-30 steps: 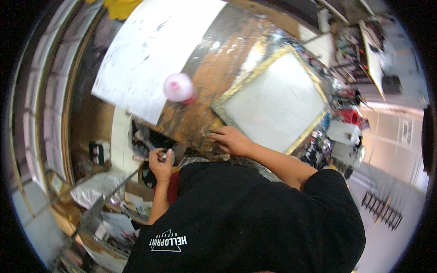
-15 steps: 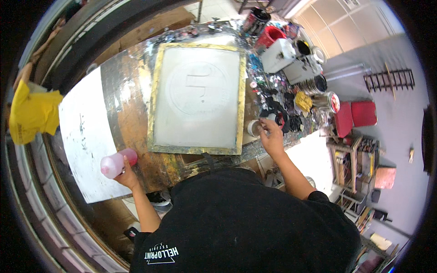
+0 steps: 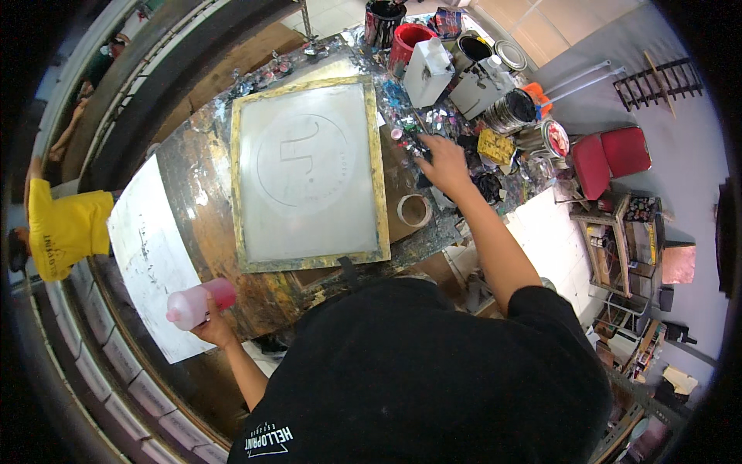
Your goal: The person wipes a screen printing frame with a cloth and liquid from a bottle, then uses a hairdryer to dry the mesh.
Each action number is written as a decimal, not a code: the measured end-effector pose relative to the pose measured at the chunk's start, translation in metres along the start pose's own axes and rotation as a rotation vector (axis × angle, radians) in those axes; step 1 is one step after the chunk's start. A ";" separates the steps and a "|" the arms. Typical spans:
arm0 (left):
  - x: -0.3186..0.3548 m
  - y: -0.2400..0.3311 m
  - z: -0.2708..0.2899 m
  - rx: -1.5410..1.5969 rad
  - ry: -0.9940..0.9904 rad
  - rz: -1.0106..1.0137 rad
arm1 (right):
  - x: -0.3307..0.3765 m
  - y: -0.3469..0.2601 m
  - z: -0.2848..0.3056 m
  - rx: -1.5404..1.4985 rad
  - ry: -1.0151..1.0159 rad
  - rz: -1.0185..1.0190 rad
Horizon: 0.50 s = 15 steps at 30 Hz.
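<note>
My left hand [image 3: 214, 329] is wrapped round a translucent plastic bottle [image 3: 189, 305] with pink liquid in it. The bottle lies tilted on its side over the edge of a white sheet. Over the cluttered right part of the table, my right hand [image 3: 446, 165] has its fingers stretched out and apart, close to small dark scraps and stained rags; nothing shows in its grasp. Between my hands lies a screen-printing frame [image 3: 311, 182] with a yellow-stained border and a round design with lettering on its grey mesh. A roll of tape [image 3: 414, 210] rests beside the frame's right edge.
Ink cans, a red bucket [image 3: 410, 46] and a white jerrycan [image 3: 427, 73] crowd the table's far right. A yellow sponge-like block [image 3: 495, 146] sits right of my hand. The white sheet [image 3: 147, 255] covers the table's left. A person in a yellow shirt [image 3: 69, 232] is farther left.
My right hand has moved up and away from the tape roll toward the dark scraps, uncovering the roll. The view has shifted slightly; my left hand still holds the bottle.
</note>
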<state>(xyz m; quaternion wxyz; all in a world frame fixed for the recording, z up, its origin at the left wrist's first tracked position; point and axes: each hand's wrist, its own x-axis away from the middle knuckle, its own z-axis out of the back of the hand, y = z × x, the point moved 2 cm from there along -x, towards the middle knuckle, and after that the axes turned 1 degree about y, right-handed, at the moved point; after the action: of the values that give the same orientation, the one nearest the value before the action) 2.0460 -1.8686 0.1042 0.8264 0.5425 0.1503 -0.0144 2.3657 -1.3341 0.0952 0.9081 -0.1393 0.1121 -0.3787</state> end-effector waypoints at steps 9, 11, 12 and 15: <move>0.087 0.125 -0.036 0.184 -0.363 -0.045 | -0.072 0.016 -0.098 -0.093 -0.021 -0.146; 0.106 0.149 -0.055 0.054 -0.507 -0.175 | -0.060 0.011 -0.085 -0.311 -0.028 -0.176; 0.115 0.157 -0.057 -0.107 -0.576 -0.228 | -0.051 -0.008 -0.063 -0.463 -0.085 -0.185; 0.137 0.166 -0.089 -0.139 -0.858 -0.192 | -0.005 -0.052 0.019 -0.746 -0.097 -0.039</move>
<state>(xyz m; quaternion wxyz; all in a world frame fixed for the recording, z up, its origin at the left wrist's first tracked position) 2.1866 -1.7010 0.1836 0.8433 0.4143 -0.1558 -0.3048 2.3340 -1.3623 0.1314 0.7918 -0.4805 0.1964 -0.3218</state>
